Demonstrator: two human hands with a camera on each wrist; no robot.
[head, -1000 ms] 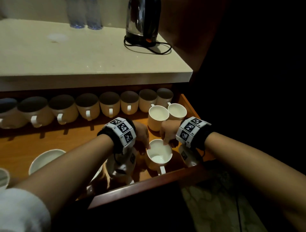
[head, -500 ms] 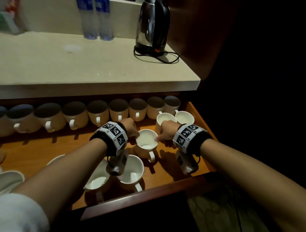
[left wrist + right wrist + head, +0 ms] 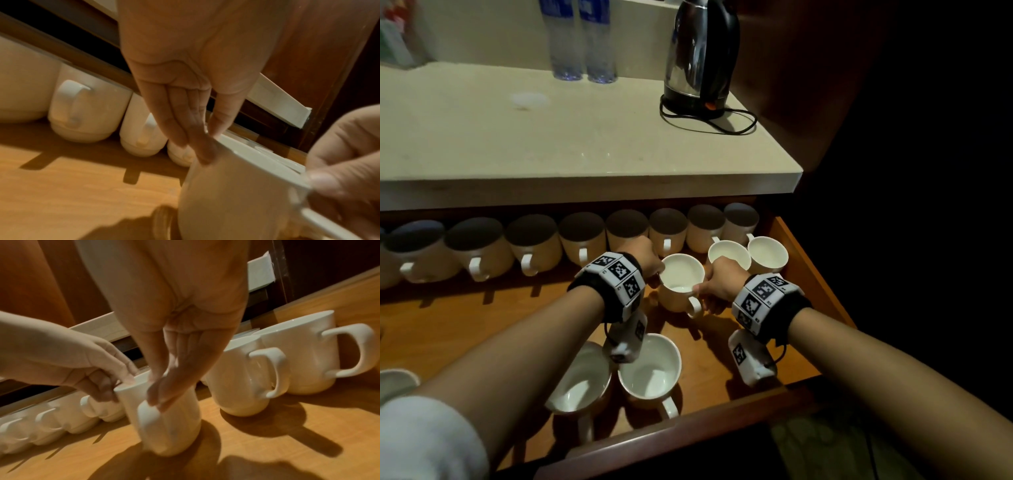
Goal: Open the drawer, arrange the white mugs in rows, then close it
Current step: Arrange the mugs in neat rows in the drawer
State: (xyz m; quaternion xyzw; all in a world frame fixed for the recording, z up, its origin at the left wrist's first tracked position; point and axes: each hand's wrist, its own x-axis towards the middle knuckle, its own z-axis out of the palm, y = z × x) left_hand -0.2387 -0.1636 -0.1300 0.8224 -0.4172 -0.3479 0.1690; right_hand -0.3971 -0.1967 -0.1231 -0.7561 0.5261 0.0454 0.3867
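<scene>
The wooden drawer (image 3: 482, 325) stands open. Both hands hold one white mug (image 3: 681, 281) by its rim, handle facing me. My left hand (image 3: 657, 274) pinches the left rim, thumb inside and fingers (image 3: 197, 142) outside. My right hand (image 3: 698, 287) pinches the right rim above the handle, fingers (image 3: 164, 395) down the wall. The mug (image 3: 176, 426) is slightly tilted, its base at or just above the drawer floor. It is left of two upright mugs (image 3: 729, 253) (image 3: 767, 253) that start a second row. A back row of several mugs (image 3: 582, 236) lines the rear.
Two loose mugs (image 3: 650, 366) (image 3: 582, 380) sit near the drawer front (image 3: 688, 431) under my left forearm; another mug (image 3: 393, 380) shows at the far left. The counter (image 3: 551, 147) above overhangs the back row and carries a kettle (image 3: 702, 58) and two bottles (image 3: 582, 41).
The mug held in both hands has moved from near the drawer front back toward the second row, beside the two mugs at the right. In the last half second it barely shifted.
</scene>
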